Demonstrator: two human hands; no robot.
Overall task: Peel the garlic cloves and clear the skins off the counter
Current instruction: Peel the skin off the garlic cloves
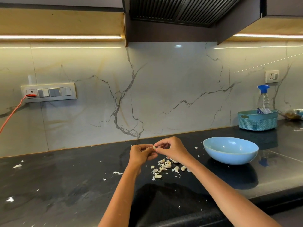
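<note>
Black counter (65, 185), marble backsplash behind. L hand (141, 154) and R hand (172, 149) are both pinching one garlic clove (154, 147) above counter mid-back, near skins (164, 166). Should be tearing skin lengthwise w/ thumbnail (bowl (230, 159) just right).

Worktop (68, 177): black, faint grey mottling, glossy. Garlic clove (154, 147), centre of frame: pale cream. Skins (164, 167), lower centre: off-white, papery. Bowl (230, 149), right of centre: plain light blue. Basket (257, 122), far right: teal, woven-mesh pattern. Spray bottle (263, 99), far right: clear, blue trigger head. Backsplash (164, 89): white marble, grey veins. Cable (14, 110), left edge: orange-red. Switch panel (49, 92), left: cream and grey.
</note>
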